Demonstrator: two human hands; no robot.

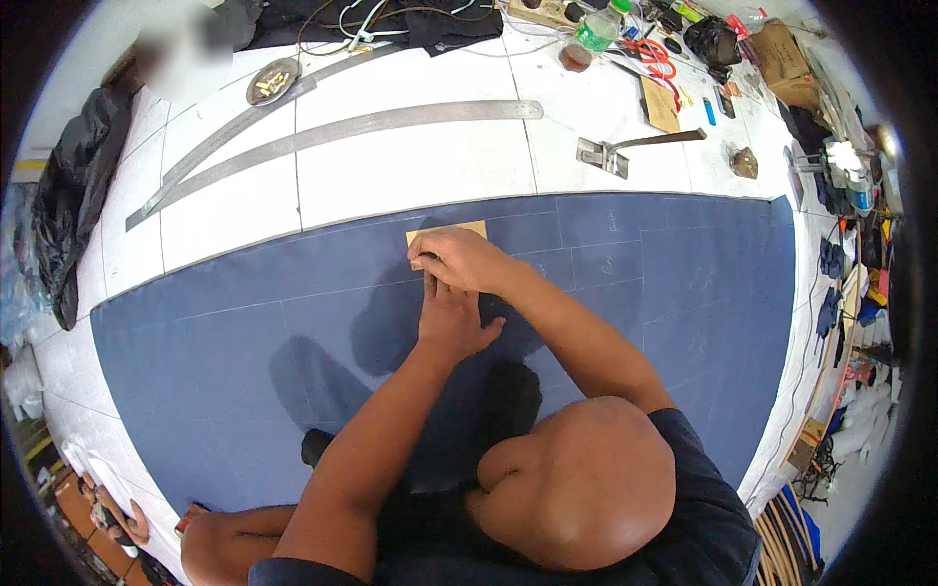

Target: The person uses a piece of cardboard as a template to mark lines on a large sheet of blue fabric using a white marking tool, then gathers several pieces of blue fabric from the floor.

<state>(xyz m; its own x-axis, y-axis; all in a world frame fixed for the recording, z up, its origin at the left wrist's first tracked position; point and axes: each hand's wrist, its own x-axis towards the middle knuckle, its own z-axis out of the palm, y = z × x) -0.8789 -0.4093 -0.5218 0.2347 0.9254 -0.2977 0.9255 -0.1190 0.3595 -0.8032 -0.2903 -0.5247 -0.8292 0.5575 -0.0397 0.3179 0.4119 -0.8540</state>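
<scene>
A wide dark blue cloth [215,361] lies spread before me, marked with thin pale lines. On its far part sits a small tan card [475,230], mostly covered by my hands. My left hand [453,320] rests flat with the thumb spread, its fingers reaching to the card's near edge. Over those fingertips is my right hand [467,260], its thumb and fingers pinched together at the card's left side. Whatever the pinch holds is too small to make out.
Beyond the cloth, two long metal rulers [391,119] cross on white tiles. A metal tool with a long handle [657,139], a dish of cigarette butts [273,81], red-handled scissors [657,61] and a green-capped bottle [600,29] lie further off. Black plastic [83,186] is at left.
</scene>
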